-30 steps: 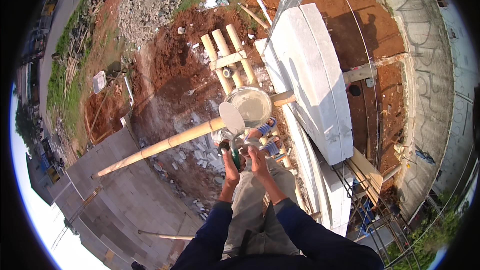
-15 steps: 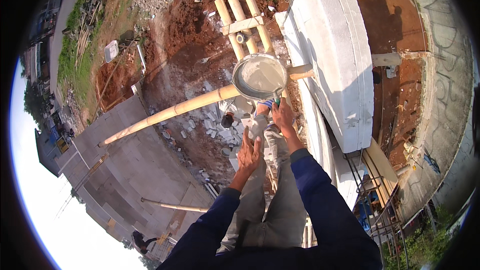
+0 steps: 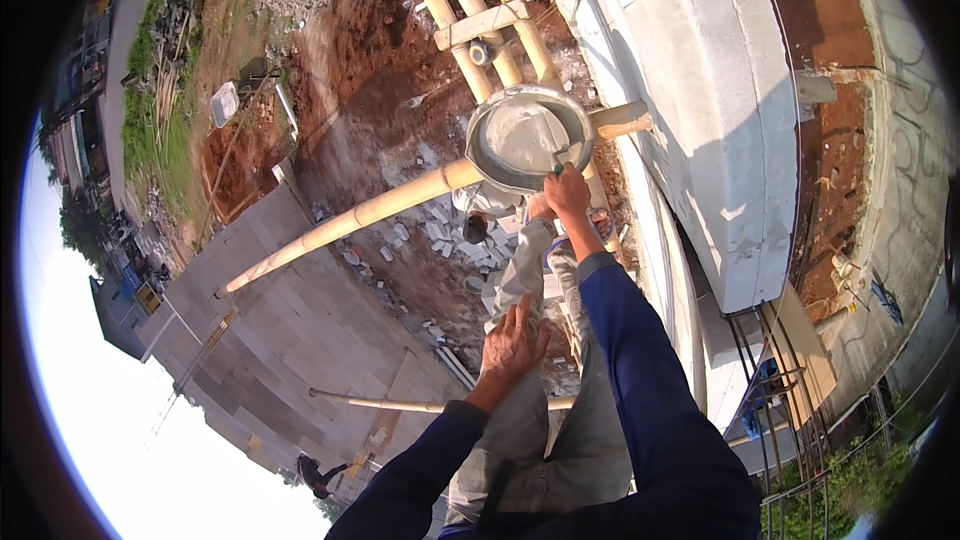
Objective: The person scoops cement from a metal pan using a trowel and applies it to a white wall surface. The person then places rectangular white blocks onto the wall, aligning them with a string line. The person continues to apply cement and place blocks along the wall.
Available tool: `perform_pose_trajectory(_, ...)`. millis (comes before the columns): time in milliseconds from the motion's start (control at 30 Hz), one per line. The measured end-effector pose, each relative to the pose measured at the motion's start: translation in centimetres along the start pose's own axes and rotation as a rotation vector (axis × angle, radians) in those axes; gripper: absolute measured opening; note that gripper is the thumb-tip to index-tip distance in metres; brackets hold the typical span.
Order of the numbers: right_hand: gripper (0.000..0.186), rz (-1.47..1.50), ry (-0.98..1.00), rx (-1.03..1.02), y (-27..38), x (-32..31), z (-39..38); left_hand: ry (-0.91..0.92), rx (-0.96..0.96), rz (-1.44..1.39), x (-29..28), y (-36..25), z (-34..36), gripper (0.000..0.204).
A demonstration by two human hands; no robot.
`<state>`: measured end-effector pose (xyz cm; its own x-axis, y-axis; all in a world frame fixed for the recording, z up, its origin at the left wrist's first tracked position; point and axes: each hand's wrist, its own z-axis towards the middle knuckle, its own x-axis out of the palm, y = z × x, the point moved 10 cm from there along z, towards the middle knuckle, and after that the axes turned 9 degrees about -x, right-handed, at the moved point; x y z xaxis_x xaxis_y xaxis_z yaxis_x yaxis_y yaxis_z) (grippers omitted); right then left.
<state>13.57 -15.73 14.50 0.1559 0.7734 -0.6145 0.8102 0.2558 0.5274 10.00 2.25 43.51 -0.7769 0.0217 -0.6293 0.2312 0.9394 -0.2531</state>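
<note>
A round bucket [image 3: 477, 158] of wet grey mortar [image 3: 515, 135] rests on bamboo scaffolding in front of me. My right hand [image 3: 567, 192] is closed around the green handle of a small trowel [image 3: 571, 153] at the bucket's near right edge. The trowel's blade lies over the mortar; I cannot tell how deep it dips. Nearer to me, my left hand [image 3: 512, 348] is held above my leg, its fingers stretched out and nothing in it.
A long bamboo pole [image 3: 350, 232] runs left from the bucket. Three tied bamboo poles [image 3: 485, 25] stick out beyond it. A white block wall [image 3: 700, 110] stands close on my right, with steel bars [image 3: 775, 370] near its end. Another person [image 3: 475, 228] is below amid rubble.
My right hand has moved forward with the trowel, whose blade now shows over the mortar. My left hand has drawn back toward my body. The whole view has shifted slightly.
</note>
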Motion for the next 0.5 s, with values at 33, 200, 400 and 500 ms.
perform_pose_trajectory(33, 0.031, 0.080, -0.006, 0.004, -0.8, 0.9, -0.1, 0.012, -0.004, 0.023, 0.1, 0.1, 0.1, 0.068)
perform_pose_trajectory(200, 0.032, 0.136, 0.094, -0.332, -4.7, 4.4, -1.4, 0.126, -0.011, 0.121, 0.9, 0.0, 0.9, 0.063)
perform_pose_trajectory(400, 0.013, 0.329, 0.074, -0.252, -3.9, 1.7, -4.4, 0.128, 0.006, 0.198, 0.7, -0.6, 1.6, 0.051)
perform_pose_trajectory(500, 0.006, 0.371, 0.069, -0.449, 0.5, -3.3, -7.3, 0.117, 0.025, 0.227, 0.4, -0.7, 2.1, 0.049)
